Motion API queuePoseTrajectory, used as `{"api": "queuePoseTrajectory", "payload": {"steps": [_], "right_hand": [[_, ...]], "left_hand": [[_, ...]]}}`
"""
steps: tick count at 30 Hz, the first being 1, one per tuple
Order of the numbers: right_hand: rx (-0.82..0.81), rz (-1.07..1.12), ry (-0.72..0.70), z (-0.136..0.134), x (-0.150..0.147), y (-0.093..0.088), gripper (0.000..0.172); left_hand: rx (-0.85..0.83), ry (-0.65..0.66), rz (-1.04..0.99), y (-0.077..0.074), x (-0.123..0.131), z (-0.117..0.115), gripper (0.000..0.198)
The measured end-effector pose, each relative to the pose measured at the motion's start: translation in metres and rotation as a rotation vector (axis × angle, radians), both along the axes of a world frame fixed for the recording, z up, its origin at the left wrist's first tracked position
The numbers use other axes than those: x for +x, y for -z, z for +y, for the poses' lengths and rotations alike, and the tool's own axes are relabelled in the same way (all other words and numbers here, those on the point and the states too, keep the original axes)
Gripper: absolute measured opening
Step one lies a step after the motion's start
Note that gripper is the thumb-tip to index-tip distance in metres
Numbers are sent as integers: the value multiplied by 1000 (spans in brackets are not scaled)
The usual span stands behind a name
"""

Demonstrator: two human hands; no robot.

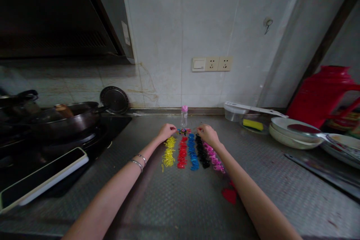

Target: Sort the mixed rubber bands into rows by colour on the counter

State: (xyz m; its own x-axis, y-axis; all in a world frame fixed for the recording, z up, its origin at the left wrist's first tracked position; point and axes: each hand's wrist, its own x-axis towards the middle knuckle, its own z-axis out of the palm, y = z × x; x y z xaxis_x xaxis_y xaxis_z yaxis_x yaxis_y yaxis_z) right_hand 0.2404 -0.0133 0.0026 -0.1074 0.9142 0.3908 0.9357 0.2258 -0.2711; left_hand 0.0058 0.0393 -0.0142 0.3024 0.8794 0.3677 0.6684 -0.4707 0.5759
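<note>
Both hands reach to the far ends of the colour-sorted rows of small rubber bands. My left hand (168,132) is pinched closed just above the yellow bands (168,153); whatever is between its fingertips is too small to make out. My right hand (207,134) is also pinched, over the tops of the black bands (201,153) and the pink bands (214,157). Between the hands lies a small multicoloured cluster of bands (184,131). The red bands (182,153) and blue bands (192,153) lie below it. Behind the cluster stands a small clear bottle (184,118) with a pink cap.
On the left are a pan (67,122) on the hob and a phone-like device (45,178). To the right stand a plastic tub (234,113), a yellow sponge (252,125), stacked bowls (292,138), a knife (323,174) and a red jug (320,93). A red heart-shaped piece (229,195) lies beside my right forearm.
</note>
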Motion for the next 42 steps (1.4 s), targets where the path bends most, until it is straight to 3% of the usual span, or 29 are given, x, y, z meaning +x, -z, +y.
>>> {"api": "queuePoseTrajectory", "payload": {"steps": [7, 12, 18, 25, 31, 37, 42], "right_hand": [[1, -4, 10, 0, 1, 1, 27], [14, 0, 3, -1, 0, 1, 27], [-25, 13, -15, -2, 1, -2, 26], [-186, -12, -53, 19, -3, -7, 27], [-216, -69, -83, 43, -12, -10, 25], [-309, -79, -185, 56, -16, -2, 23], [-291, -50, -174, 62, -19, 6, 20]], "left_hand": [[-3, 190, 103, -4, 43, -20, 23], [-8, 205, 158, -1, 56, -27, 24], [-62, 123, -59, -4, 25, -20, 28], [-167, -131, -259, 3, -25, -17, 30], [-171, -162, -405, 10, -31, -20, 33], [-181, -123, -401, 14, -33, -18, 34], [-195, -104, -375, 18, -35, -16, 33]]}}
